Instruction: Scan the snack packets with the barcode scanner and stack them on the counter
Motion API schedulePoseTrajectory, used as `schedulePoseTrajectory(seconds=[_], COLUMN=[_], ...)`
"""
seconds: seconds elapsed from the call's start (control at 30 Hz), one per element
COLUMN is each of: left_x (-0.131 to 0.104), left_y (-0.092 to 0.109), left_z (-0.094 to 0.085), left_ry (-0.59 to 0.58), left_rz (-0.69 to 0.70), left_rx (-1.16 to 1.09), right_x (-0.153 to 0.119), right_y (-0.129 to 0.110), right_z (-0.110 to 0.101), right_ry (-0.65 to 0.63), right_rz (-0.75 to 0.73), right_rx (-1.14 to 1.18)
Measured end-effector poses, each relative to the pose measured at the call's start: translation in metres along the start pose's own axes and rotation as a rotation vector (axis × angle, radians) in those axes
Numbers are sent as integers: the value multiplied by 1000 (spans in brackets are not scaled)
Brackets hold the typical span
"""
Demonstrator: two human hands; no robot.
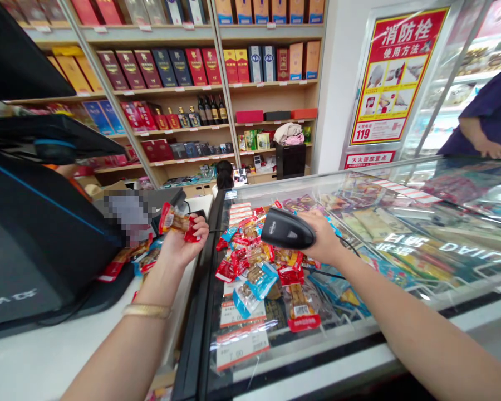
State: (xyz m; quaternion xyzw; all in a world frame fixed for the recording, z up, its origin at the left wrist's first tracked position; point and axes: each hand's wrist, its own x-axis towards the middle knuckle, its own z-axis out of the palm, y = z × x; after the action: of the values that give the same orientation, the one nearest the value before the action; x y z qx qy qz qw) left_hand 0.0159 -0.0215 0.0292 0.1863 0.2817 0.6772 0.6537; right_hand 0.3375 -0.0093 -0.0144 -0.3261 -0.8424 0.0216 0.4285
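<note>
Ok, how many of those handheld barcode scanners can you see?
1: the black handheld barcode scanner in the right hand, above the wrapped snack packets. Others may be hidden from view.

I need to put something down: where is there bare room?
The white counter, between the black machine and left forearm. Also the glass top, right of the right forearm; goods show beneath. Packets and price tags crowd the glass near the scanner.

My right hand (320, 236) hides the scanner's (288, 229) handle. My left hand (186, 245) covers one end of a snack packet (175, 221), its print too small to read. The edges cut off the person in purple (486, 108) and the black machine (45, 245); blurred squares (129, 213) mask something beside it.
</note>
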Motion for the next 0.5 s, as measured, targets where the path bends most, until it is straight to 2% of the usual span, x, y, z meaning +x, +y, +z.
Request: schedulePoseTrajectory(seconds=[0.3, 0.5], left_x=[-1, -2], left_y=[-44, -50], left_z=[8, 12], left_ry=[-137, -110], left_rz=[-130, -178], left_rx=[11, -10], right_x=[0, 1], right_y=[-17, -19], right_z=[5, 4], right_ry=[-24, -5], right_rz=[-75, -92], right_rx=[38, 60])
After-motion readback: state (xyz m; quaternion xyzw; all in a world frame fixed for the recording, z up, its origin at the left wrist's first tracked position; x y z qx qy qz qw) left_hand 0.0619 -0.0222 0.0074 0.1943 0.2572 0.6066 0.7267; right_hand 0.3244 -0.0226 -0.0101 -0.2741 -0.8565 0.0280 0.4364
